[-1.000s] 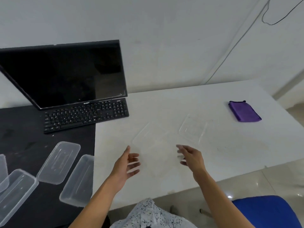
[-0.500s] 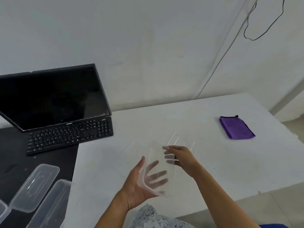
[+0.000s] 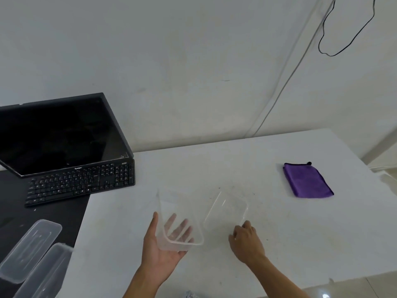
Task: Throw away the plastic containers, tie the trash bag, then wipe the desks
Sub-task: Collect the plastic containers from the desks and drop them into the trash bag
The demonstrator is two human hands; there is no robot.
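Note:
My left hand (image 3: 166, 244) cradles a clear plastic container (image 3: 178, 220) from below, tilted up off the white desk (image 3: 214, 164); my fingers show through its wall. To its right a clear plastic lid (image 3: 225, 208) lies on the white desk, and my right hand (image 3: 245, 239) pinches its near corner. Two more clear containers (image 3: 30, 248) (image 3: 49, 269) rest on the black desk (image 3: 12, 214) at the lower left. A folded purple cloth (image 3: 307, 180) lies at the right of the white desk.
A black monitor (image 3: 58, 134) and black keyboard (image 3: 81, 181) stand at the back of the black desk, against the white wall. A black cable (image 3: 348, 33) hangs on the wall at top right. Pale floor (image 3: 365, 287) shows beyond the desk's near edge.
My left hand has kept the container and lowered it to the left. My right hand has let go of it and moved right onto the lid's corner. The view tilted up.

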